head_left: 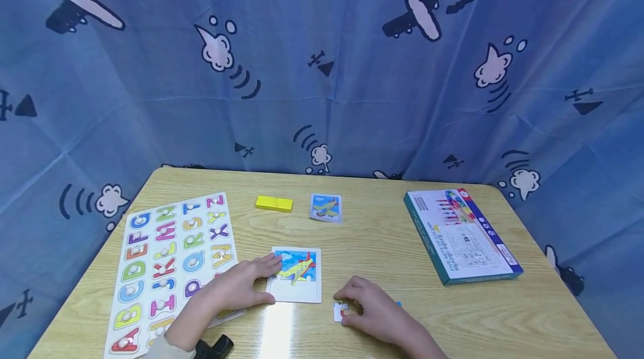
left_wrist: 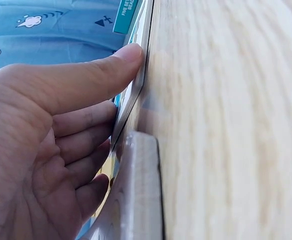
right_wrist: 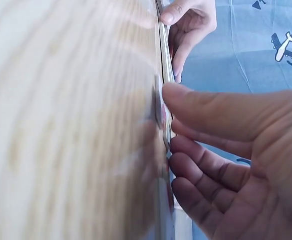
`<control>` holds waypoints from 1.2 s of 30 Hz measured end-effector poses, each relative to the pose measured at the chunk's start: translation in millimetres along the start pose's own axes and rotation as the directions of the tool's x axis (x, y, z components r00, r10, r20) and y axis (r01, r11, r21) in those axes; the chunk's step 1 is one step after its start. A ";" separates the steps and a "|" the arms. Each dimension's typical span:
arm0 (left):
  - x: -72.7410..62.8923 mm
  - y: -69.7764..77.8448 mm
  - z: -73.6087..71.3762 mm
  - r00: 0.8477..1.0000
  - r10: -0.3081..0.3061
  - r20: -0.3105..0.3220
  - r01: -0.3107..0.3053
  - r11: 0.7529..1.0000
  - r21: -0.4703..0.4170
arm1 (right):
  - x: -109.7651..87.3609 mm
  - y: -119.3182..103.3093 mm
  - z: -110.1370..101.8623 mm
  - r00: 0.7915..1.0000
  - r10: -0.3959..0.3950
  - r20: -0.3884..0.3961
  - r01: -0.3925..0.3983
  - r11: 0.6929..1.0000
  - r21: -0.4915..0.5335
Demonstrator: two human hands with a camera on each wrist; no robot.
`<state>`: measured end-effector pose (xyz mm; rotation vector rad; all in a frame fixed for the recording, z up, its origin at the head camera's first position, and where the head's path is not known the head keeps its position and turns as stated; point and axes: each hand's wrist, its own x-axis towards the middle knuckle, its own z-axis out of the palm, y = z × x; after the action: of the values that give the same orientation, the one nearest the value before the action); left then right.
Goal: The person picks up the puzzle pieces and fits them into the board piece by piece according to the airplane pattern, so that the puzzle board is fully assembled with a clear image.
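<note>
A white-framed jigsaw tray (head_left: 297, 293) holds a partly assembled yellow airplane picture, its lower strip bare white. My left hand (head_left: 245, 285) rests on the tray's left side, fingers fairly straight over the top and thumb at the near left corner. In the left wrist view, the thumb touches the tray's edge (left_wrist: 138, 82). Right of the tray, my right hand (head_left: 374, 311) pinches a small white, blue and red puzzle piece (head_left: 338, 312) low at the tabletop. Its other fingers curl beside the thumb and partly cover the piece. Something blue (head_left: 399, 303) peeks out behind that hand.
The alphabet peg board (head_left: 121, 269) lies under my left forearm. Behind the tray are a yellow block (head_left: 274, 203) and a small airplane picture card (head_left: 326, 208). A flat teal-sided box (head_left: 463, 239) lies at the right. A blue airplane-print curtain (head_left: 322, 68) hangs behind the table.
</note>
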<state>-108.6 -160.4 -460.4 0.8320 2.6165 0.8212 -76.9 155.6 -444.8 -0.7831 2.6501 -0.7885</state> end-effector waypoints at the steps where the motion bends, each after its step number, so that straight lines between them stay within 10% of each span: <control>1: -0.2 0.0 0.1 1.000 0.003 0.002 -0.003 1.000 0.003 | -0.2 -0.4 0.5 1.000 0.001 0.000 -0.001 1.000 -0.007; 23: -0.6 1.1 -2.2 1.000 0.019 0.016 -0.019 1.000 -0.007 | 1.5 -11.0 5.0 0.994 -0.062 -0.085 0.052 0.991 -0.120; 36: -0.8 0.8 -2.0 1.000 0.006 0.019 -0.005 1.000 -0.011 | 34.6 -33.6 15.1 0.980 -0.156 -0.122 0.143 0.984 -0.109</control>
<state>-108.4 -161.2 -458.2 0.8403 2.5916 0.8246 -85.2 105.8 -441.4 -0.9987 2.7905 -0.7739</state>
